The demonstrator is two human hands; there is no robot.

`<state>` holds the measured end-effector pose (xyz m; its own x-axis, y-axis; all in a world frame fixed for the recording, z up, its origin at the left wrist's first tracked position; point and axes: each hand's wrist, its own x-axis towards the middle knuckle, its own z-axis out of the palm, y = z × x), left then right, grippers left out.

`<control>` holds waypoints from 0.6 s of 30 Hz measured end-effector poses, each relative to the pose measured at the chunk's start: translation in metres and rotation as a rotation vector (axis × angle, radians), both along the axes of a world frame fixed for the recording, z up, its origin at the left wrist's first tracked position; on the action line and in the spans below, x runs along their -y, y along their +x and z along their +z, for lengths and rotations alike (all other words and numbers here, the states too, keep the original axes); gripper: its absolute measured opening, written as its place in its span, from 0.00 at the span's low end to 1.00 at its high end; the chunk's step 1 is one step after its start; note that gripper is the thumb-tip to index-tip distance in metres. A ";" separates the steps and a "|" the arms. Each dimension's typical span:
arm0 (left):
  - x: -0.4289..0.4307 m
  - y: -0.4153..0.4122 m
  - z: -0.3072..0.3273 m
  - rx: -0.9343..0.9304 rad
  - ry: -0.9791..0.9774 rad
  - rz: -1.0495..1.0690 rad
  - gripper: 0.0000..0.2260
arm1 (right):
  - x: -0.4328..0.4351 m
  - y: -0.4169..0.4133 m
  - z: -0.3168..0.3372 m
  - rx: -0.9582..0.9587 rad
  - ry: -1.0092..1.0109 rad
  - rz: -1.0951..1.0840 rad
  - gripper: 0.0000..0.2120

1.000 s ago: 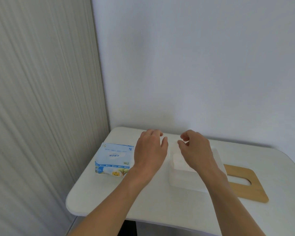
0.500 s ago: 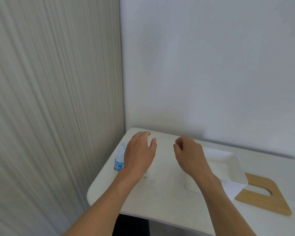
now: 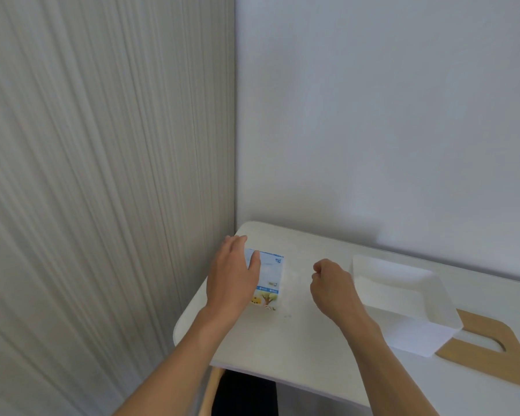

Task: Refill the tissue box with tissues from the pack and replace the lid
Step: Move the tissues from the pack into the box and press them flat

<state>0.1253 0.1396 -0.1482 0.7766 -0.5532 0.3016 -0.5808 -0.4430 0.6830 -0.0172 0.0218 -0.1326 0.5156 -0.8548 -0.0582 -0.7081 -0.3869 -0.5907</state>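
The blue-and-white tissue pack (image 3: 270,274) lies near the left end of the white table (image 3: 282,355). My left hand (image 3: 231,280) is laid over its left part, thumb on the top face, and hides that side. My right hand (image 3: 333,289) hovers in a loose fist between the pack and the box, holding nothing. The white tissue box (image 3: 418,334) stands open to the right, and its inside looks bare. The wooden lid (image 3: 493,364) with an oval slot lies flat behind the box's right corner, partly hidden by it.
A ribbed grey panel (image 3: 102,175) rises along the table's left side and a plain white wall (image 3: 373,115) stands behind it. The rounded front-left table edge (image 3: 180,328) is close to my left forearm. Something dark (image 3: 243,394) sits under the table.
The view has swung left. My left hand has gone from beside the box onto the tissue pack. My right hand has left the box and curled into a loose fist.
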 end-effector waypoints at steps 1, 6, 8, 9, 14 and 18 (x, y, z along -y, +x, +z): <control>-0.001 0.002 -0.004 0.005 0.001 0.009 0.21 | 0.000 0.001 -0.002 -0.011 0.012 -0.012 0.17; -0.006 0.007 -0.018 -0.026 -0.048 0.060 0.23 | 0.002 0.003 -0.012 0.019 0.145 -0.029 0.21; -0.008 0.006 -0.022 -0.046 -0.070 0.069 0.23 | 0.002 0.002 -0.017 0.071 0.193 -0.035 0.21; -0.009 0.005 -0.024 -0.050 -0.077 0.069 0.24 | 0.002 0.003 -0.018 0.095 0.208 -0.033 0.19; -0.012 0.003 -0.033 -0.078 -0.125 0.080 0.23 | 0.002 0.006 -0.025 0.208 0.251 -0.041 0.15; -0.010 0.005 -0.042 -0.129 -0.201 0.084 0.21 | 0.002 0.007 -0.028 0.312 0.312 -0.060 0.13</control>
<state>0.1301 0.1493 -0.1904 0.8563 -0.4243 0.2946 -0.4502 -0.3333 0.8284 -0.0101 0.0197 -0.1604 0.4989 -0.8503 -0.1675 -0.4935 -0.1199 -0.8614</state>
